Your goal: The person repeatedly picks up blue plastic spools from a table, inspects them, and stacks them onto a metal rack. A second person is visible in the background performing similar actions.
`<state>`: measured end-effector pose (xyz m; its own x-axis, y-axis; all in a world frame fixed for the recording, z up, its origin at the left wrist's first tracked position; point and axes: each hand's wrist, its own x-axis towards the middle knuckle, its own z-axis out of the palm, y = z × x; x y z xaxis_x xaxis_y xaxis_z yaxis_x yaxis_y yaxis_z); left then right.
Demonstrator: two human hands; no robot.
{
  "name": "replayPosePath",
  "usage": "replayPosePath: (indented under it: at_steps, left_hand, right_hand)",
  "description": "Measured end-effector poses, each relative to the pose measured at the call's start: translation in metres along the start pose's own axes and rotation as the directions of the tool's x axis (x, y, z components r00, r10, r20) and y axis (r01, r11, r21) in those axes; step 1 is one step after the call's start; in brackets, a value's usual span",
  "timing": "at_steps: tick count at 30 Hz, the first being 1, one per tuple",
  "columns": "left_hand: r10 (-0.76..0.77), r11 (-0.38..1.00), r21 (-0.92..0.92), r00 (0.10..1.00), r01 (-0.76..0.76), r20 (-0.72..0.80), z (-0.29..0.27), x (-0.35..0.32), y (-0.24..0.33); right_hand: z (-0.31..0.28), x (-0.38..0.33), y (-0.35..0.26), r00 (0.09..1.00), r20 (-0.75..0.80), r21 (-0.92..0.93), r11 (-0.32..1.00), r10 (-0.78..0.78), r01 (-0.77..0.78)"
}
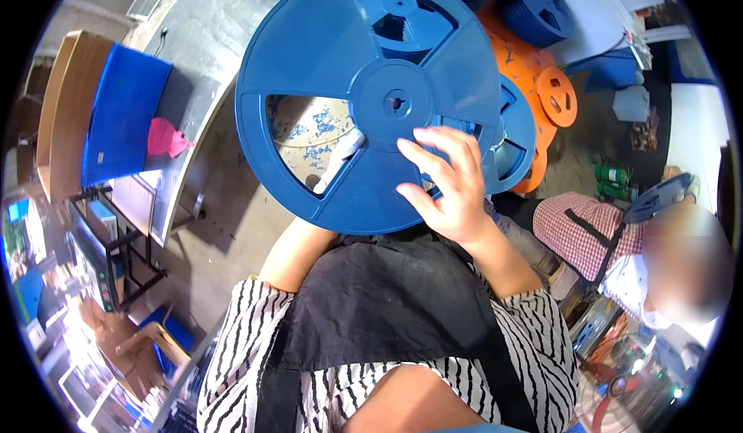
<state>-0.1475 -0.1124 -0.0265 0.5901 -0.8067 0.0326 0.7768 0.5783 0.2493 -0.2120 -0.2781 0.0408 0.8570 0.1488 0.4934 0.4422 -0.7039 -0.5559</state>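
A large blue plastic reel fills the upper middle of the head view, its flat face toward me, with a round hub and cut-out windows. My right hand is over its lower right part, fingers spread and thumb apart, holding nothing. Whether the fingertips touch the face I cannot tell. My left forearm passes beneath the lower left rim, and the reel hides the hand. Through the left window shows a white elongated thing that I cannot make out.
Another blue reel and an orange reel lie at right on an orange surface. Stacked blue reels stand behind. At left, a grey table bears a blue box and pink cloth. A co-worker is at right.
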Motion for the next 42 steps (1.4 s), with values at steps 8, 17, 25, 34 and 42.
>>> replayPosePath:
  at_steps: [8, 17, 25, 34, 42]
  left_hand:
    - [0.319, 0.767, 0.636, 0.911, -0.087, -0.26, 0.015, -0.049, -0.039]
    - [0.446, 0.715, 0.692, 0.826, -0.098, -0.343, 0.044, -0.082, -0.054]
    - [0.508, 0.617, 0.784, 0.793, -0.062, -0.337, 0.046, -0.14, -0.06]
    - [0.311, 0.939, -0.016, 0.866, -0.344, -0.391, 0.011, -0.194, -0.08]
    - [0.542, 0.79, 0.54, 0.741, -0.289, -0.396, -0.003, -0.146, -0.086]
  right_hand:
    - [0.026, 0.033, -0.011, 0.965, 0.224, 0.202, 0.975, -0.133, 0.087]
    - [0.039, 0.024, -0.043, 0.888, 0.39, 0.309, 0.943, -0.243, 0.122]
    - [0.061, 0.008, -0.086, 0.856, 0.432, 0.365, 0.923, -0.284, 0.123]
    - [0.089, -0.031, -0.116, 0.898, 0.373, 0.41, 0.91, -0.231, 0.064]
    - [0.037, -0.097, -0.106, 0.97, 0.236, 0.732, 0.669, -0.066, -0.132]
